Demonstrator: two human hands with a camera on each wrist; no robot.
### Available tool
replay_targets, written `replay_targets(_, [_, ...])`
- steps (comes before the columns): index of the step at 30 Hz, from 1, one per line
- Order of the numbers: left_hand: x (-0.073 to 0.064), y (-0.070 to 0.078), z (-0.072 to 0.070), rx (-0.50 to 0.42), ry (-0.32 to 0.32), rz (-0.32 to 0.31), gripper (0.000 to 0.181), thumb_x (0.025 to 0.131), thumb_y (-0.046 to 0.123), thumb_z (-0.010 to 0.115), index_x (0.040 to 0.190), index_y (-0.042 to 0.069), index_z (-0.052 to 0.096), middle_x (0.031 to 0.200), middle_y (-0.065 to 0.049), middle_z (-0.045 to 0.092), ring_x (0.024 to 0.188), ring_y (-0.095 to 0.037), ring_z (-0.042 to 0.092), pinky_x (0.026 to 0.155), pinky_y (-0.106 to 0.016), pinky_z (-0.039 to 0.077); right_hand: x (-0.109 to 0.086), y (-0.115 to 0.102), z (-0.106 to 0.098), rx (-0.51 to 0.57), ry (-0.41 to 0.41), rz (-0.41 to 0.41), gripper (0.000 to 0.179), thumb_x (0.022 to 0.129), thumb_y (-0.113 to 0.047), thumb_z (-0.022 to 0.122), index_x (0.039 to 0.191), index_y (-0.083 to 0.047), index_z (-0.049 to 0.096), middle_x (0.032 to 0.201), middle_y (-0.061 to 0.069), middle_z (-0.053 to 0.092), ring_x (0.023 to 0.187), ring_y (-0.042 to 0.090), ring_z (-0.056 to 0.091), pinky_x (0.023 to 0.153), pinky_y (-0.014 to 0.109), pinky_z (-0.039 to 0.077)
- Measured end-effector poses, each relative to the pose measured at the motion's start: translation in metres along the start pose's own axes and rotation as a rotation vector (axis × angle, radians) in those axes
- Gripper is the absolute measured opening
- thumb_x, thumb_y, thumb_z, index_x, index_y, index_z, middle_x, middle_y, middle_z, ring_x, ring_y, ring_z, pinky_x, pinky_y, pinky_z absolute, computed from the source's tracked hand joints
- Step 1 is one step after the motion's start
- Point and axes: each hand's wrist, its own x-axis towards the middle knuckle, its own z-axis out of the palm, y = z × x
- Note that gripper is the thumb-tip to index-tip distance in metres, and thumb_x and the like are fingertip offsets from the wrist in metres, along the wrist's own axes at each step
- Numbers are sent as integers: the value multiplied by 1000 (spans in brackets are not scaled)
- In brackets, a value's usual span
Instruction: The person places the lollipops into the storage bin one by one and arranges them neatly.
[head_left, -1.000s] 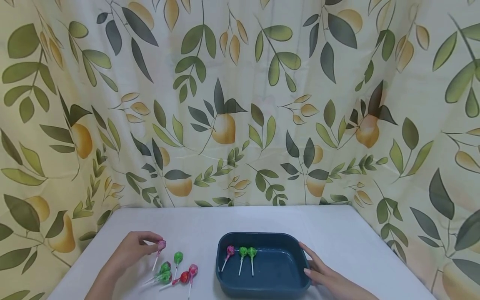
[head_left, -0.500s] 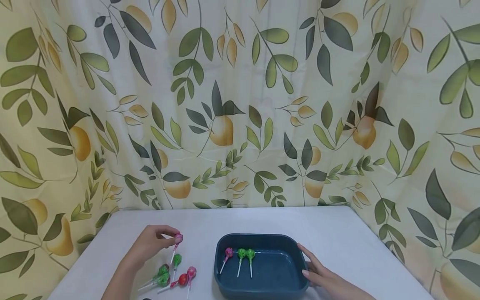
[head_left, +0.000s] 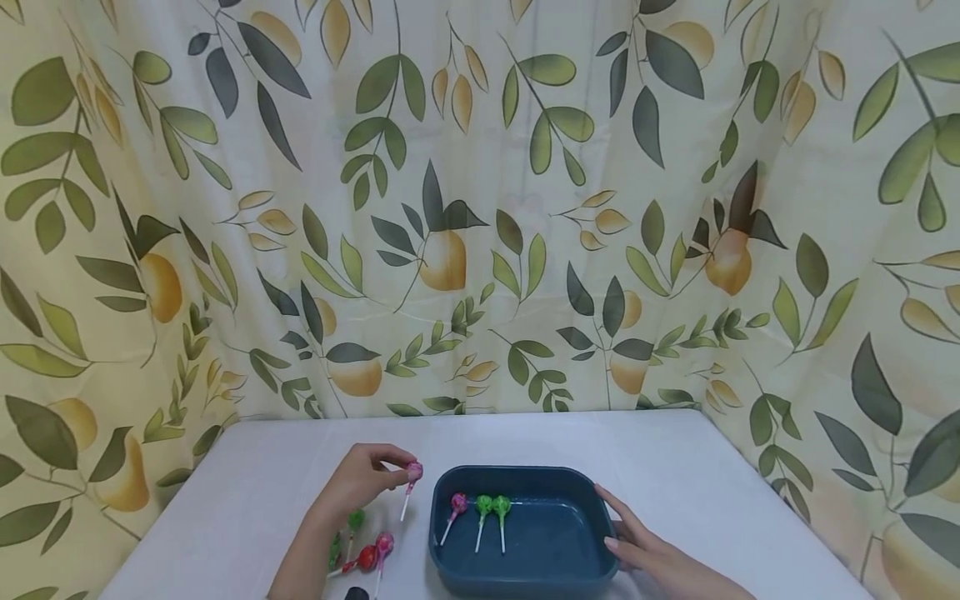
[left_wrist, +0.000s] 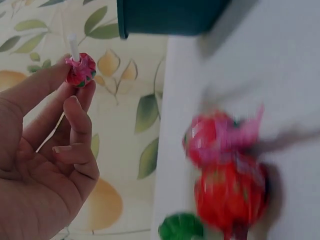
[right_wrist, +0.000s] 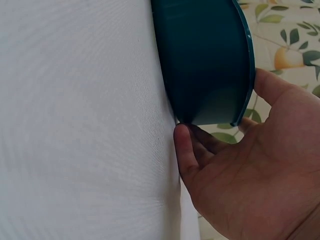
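Note:
My left hand [head_left: 357, 483] pinches a pink-wrapped lollipop [head_left: 414, 472] by its candy head, its white stick pointing down, just left of the dark blue container [head_left: 525, 575]. In the left wrist view the thumb and fingertips hold the lollipop [left_wrist: 80, 70], with the other fingers half bent. At the container's right end is my right hand [head_left: 641, 546], its thumb and fingers holding the wall and rim. In the right wrist view one fingertip sits low by the container [right_wrist: 205, 65], near the tabletop. Inside lie a pink lollipop [head_left: 459, 502] and two green lollipops [head_left: 501, 506], side by side.
On the white table [head_left: 300, 433], left of the container, lie a red lollipop [head_left: 367, 558], a pink lollipop [head_left: 385, 544] and a green lollipop [head_left: 356, 521]. More green ones are partly behind the left forearm. A patterned curtain [head_left: 480, 250] stands behind the table.
My left hand has carried the pink lollipop rightward and slightly up, from the table's left side to beside the container. My right hand stays on the container.

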Motion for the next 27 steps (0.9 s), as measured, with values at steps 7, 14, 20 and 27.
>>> replay_targets(7, [6, 9, 21, -30, -26, 21, 19, 87, 29, 86, 102, 17, 82, 96, 1, 74, 84, -22, 60, 70, -36, 45, 4, 1, 3, 18, -9, -16, 77, 109, -45, 46, 167, -20, 2, 156, 42, 22, 134, 62, 37, 95, 85, 23])
replay_targets(14, [12, 19, 37, -46, -40, 44, 22, 85, 33, 88, 100, 19, 82, 96, 3, 72, 82, -22, 59, 70, -36, 45, -1, 2, 0, 8, -20, -33, 75, 110, -45, 45, 167, -24, 1, 157, 41, 21, 137, 61, 35, 97, 84, 25])
replay_targets(20, [15, 26, 51, -63, -59, 51, 22, 84, 31, 88, 100, 17, 82, 96, 2, 72, 84, -23, 58, 71, -36, 46, -5, -1, 0, 22, -18, -22, 75, 109, -46, 46, 167, -26, 3, 157, 41, 20, 134, 60, 39, 96, 85, 24])
replay_targets(27, [20, 25, 66, -121, -53, 104, 23, 83, 24, 89, 102, 13, 81, 91, 0, 73, 79, -20, 60, 67, -35, 49, -3, -1, 0, 9, -14, -27, 75, 110, -45, 44, 167, -24, 1, 158, 42, 19, 136, 61, 37, 96, 85, 24])
